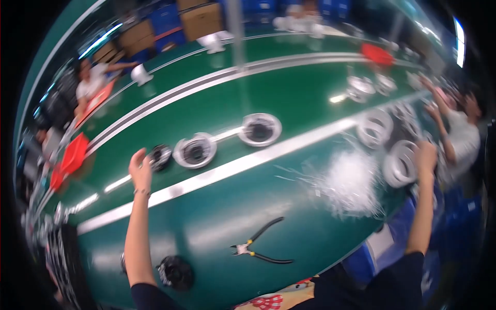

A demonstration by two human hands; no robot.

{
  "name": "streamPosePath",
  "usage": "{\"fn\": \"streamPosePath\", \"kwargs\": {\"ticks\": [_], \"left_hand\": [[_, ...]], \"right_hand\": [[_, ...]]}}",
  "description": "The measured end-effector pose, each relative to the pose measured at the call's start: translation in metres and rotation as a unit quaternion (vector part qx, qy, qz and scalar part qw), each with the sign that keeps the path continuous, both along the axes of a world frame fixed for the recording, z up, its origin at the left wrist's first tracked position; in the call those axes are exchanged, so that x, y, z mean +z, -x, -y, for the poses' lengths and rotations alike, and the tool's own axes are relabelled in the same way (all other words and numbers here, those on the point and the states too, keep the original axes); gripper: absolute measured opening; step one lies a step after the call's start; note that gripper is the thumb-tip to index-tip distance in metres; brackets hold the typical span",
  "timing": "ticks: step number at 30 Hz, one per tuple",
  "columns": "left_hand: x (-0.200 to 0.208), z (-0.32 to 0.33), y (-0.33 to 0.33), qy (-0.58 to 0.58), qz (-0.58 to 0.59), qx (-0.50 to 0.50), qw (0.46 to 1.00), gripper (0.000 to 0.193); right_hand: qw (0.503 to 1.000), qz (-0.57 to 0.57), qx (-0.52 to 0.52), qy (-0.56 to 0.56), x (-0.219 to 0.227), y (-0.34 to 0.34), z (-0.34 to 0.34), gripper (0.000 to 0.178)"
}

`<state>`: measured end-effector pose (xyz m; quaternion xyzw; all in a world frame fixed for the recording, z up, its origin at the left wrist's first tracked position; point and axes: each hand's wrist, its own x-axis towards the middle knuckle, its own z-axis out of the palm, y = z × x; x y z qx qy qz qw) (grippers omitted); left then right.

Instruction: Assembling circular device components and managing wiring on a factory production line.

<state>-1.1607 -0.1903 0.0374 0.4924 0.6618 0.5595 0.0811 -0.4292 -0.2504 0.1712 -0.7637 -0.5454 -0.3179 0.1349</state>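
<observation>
Two round white plastic housings (178,154) already hold black cores (195,151); one round black part (161,157) sits unhoused beside the loosely spread left hand (140,169); the right hand's (426,156) grip I cannot tell.

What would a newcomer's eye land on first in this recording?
Probably the bright heap of thin white strips on the right of the worktable. Next come the black-handled cutting pliers, splayed open near its lower middle, then the left hand beside a round black part on the green belt.
</observation>
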Motion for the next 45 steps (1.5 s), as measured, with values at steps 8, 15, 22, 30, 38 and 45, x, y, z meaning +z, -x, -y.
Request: {"fn": "streamPosePath", "kwargs": {"ticks": [8, 15, 22, 30, 38, 45], "left_hand": [[-0.014, -0.020, 0.037, 0.273, -0.040, 0.213, 0.937, 0.063], [-0.058, -0.057, 0.017, 0.231, 0.050, 0.127, 0.963, 0.074], [0.003, 0.000, -0.010, 0.153, 0.220, -0.035, 0.963, 0.025], [0.094, 0.147, -0.093, -0.014, 0.368, -0.151, 0.918, 0.035], [0.057, 0.198, -0.141, -0.063, 0.418, -0.139, 0.896, 0.034], [0.027, 0.195, -0.170, -0.124, 0.316, -0.111, 0.934, 0.036]], "right_hand": [[0.882, 0.058, 0.463, -0.066, 0.012, 0.184, -0.012, 0.023], [0.667, -0.027, 0.744, 0.036, -0.075, 0.368, 0.006, 0.010], [0.525, 0.040, 0.827, 0.198, -0.130, 0.423, 0.025, 0.008], [0.643, -0.095, 0.678, 0.345, -0.093, 0.389, 0.028, 0.120], [0.608, -0.207, 0.677, 0.360, -0.103, 0.376, 0.015, 0.123], [0.353, -0.686, 0.561, 0.299, -0.099, 0.391, 0.032, 0.121]]}}
